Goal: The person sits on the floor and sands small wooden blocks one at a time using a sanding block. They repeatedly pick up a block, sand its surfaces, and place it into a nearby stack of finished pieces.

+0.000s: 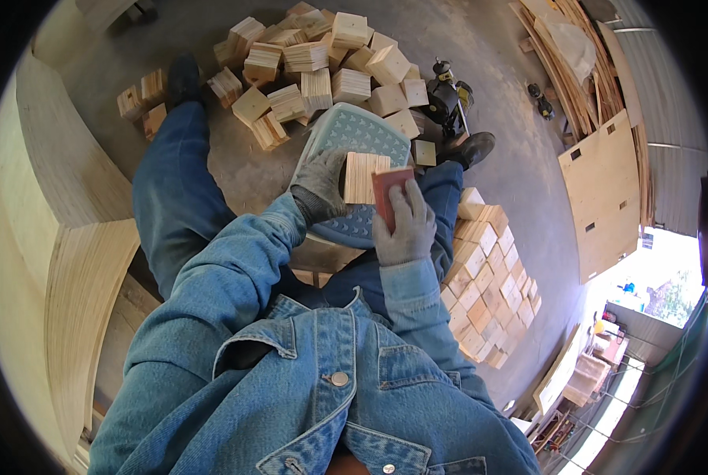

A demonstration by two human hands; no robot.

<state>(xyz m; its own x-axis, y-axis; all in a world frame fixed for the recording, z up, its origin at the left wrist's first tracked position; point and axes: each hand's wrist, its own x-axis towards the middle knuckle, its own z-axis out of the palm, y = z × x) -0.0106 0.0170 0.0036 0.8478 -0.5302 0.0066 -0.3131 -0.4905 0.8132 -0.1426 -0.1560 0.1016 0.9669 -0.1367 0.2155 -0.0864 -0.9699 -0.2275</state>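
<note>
My left hand [322, 187], in a grey work glove, is closed on the left side of a plywood block [364, 179] with its layered edge facing up. My right hand [408, 228], gloved the same way, grips a flat reddish-brown sanding block [387, 190]. The sanding block is tilted and sits against or just beside the plywood block's right side; whether they touch I cannot tell. Both hands are above a blue-grey plastic stool [354, 127] with a patterned top, set between my legs.
Beyond the stool lies a loose heap of wooden blocks [314, 59]. A black and yellow power tool [449, 101] stands near my right foot. Neatly stacked blocks [488, 285] are at my right, large plywood stacks [77, 182] at my left. Boards [607, 186] lean at the far right.
</note>
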